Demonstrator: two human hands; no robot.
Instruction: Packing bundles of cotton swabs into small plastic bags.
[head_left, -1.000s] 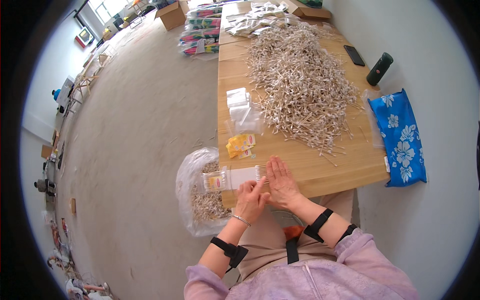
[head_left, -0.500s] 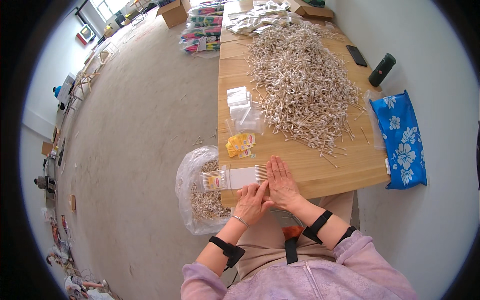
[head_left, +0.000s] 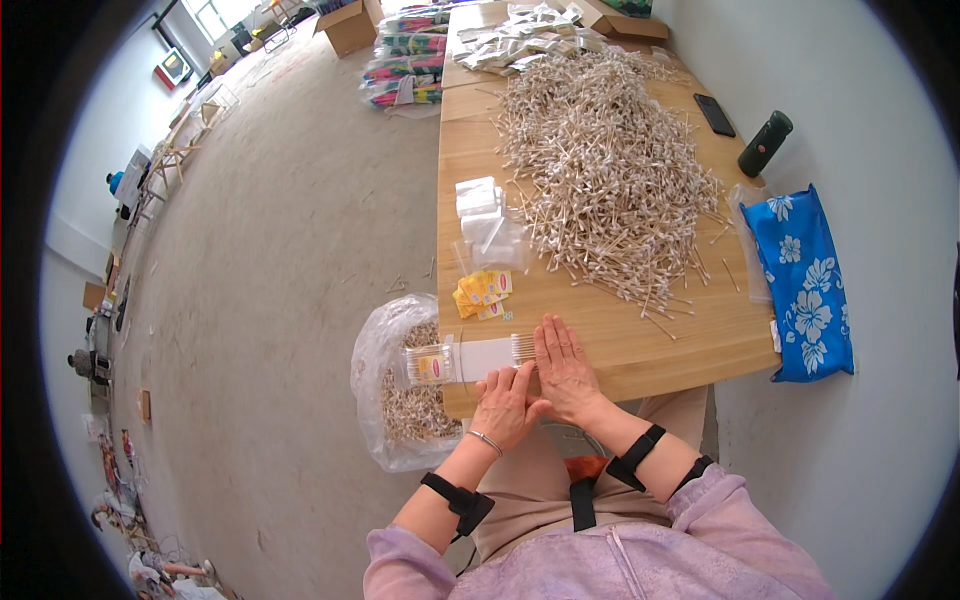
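Note:
My right hand (head_left: 567, 375) lies flat with its fingers stretched out, over the right part of a row of cotton swabs (head_left: 523, 348) at the table's near edge. Close beside it, my left hand (head_left: 505, 405) has its fingers bent but apart, their tips at the near side of that row. What lies under both palms is hidden. A white strip (head_left: 487, 358) runs left from the row to a clear packet (head_left: 430, 365) of cotton swabs with a yellow card, which juts past the table's left edge. Neither hand visibly grips anything.
A large heap of loose cotton swabs (head_left: 610, 170) covers the table's middle. Yellow cards (head_left: 483, 292) and clear bags (head_left: 490, 225) lie on the left. A phone (head_left: 714, 115), dark green bottle (head_left: 766, 143) and blue floral pack (head_left: 803, 285) line the right. Below hangs a swab-filled plastic bag (head_left: 365, 400).

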